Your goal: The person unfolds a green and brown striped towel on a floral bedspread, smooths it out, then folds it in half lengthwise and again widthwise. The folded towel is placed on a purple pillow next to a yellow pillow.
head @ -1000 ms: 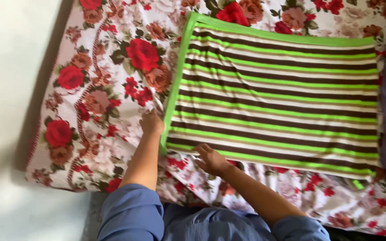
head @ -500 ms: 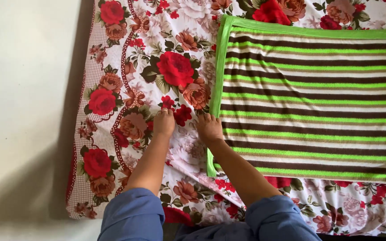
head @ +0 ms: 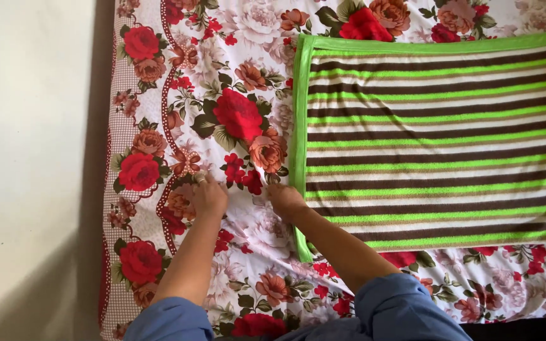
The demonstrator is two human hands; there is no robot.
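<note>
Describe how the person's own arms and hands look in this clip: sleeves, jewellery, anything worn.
Both forearms are bare, with blue sleeves pushed up to about the elbows. The left hand seems to wear a small ring on one finger. The right hand shows no jewellery. No gloves or watch are visible.

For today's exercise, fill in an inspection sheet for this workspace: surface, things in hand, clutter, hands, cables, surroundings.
Surface: floral bedsheet with red roses, spread flat, wrinkled near the hands.
Things in hand: striped towel, green-edged, lying flat on the sheet.
Clutter: nothing seen.
Hands: left hand pressed on the sheet, a ring showing; right hand at the towel's left edge; whether it grips cannot be told.
Cables: nothing seen.
Surroundings: pale floor left of the sheet; blue sleeves at the bottom.
</note>
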